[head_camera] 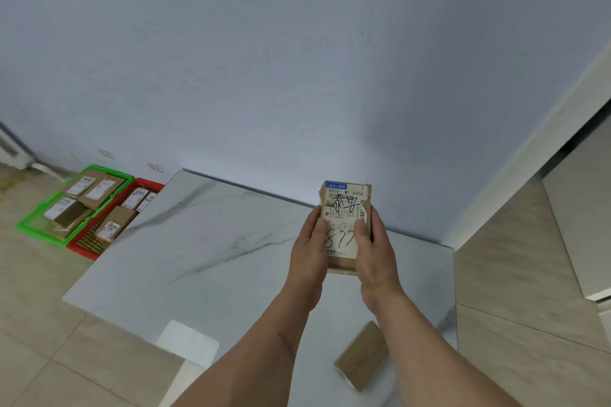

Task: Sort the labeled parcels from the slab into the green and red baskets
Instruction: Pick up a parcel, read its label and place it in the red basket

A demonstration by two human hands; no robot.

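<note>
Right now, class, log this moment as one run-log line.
hands: left and right hold parcel, label up | slab: one parcel left | baskets: green, red, both partly filled

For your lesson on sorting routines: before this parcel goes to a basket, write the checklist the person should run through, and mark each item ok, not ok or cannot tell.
1. Parcel gripped securely: ok, left hand and right hand both hold its sides.
2. Label faces the person: ok, print and handwriting show.
3. Label says which basket: cannot tell, nothing on it names a colour.
4. Green basket has room: ok, part of its floor is bare.
5. Red basket has room: ok, its near end is bare.
6. Slab finished: not ok, another parcel lies on it near the person.
</note>
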